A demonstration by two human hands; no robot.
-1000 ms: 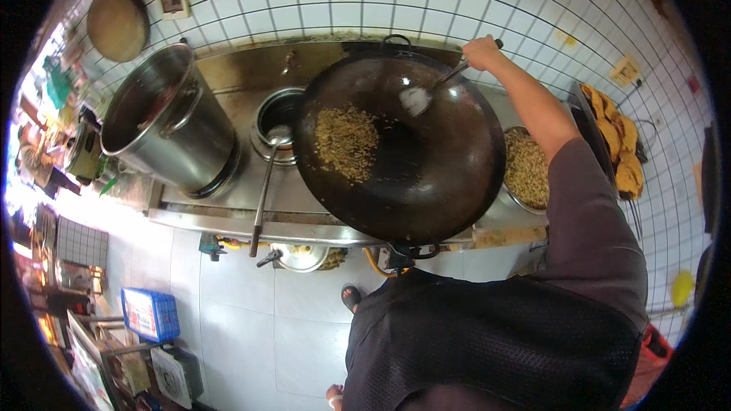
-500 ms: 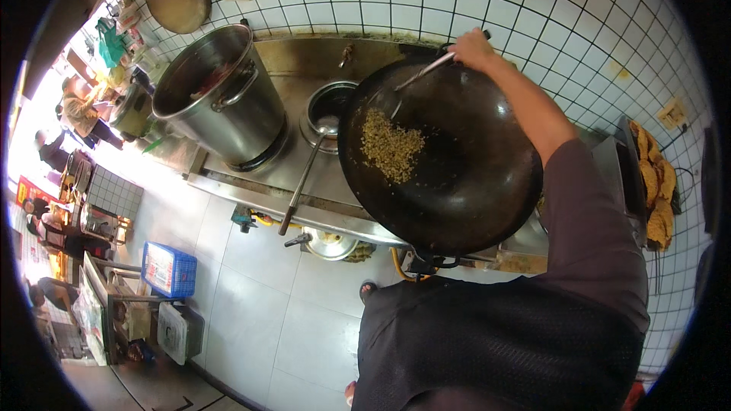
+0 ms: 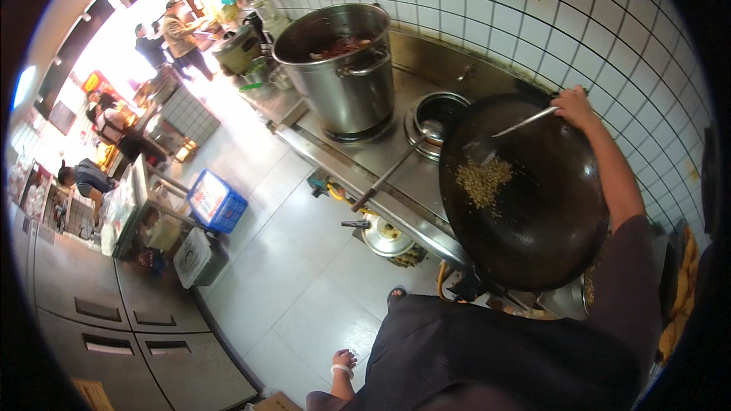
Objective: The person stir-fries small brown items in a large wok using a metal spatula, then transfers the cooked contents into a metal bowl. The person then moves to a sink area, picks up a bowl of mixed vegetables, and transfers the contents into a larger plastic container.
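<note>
In my right hand (image 3: pixel 575 106) is the metal handle of a wok spatula (image 3: pixel 525 121), its fingers wrapped round the end above the far rim. The blade reaches down to small greenish-brown grains (image 3: pixel 484 183) heaped on the left side of a large dark wok (image 3: pixel 552 236). The wok sits on the steel range, with a few grains strewn across its bottom. My left hand (image 3: pixel 344 359), a pale band at its wrist, hangs low beside my dark apron (image 3: pixel 487 350). Its fingers look loosely bent and apart, with nothing visible in them.
Left of the wok, a ladle (image 3: pixel 384 179) leans across a round pot well (image 3: pixel 440 110). A tall steel stockpot (image 3: pixel 346 80) with reddish contents stands beyond. On the floor are a lidded pot (image 3: pixel 387 237) and a blue crate (image 3: pixel 227 209). Other people (image 3: pixel 183 34) work at the far left.
My view has swung left, so the wok and stockpot sit farther right in it. My left hand has come into sight. The right hand still grips the spatula in the wok.
</note>
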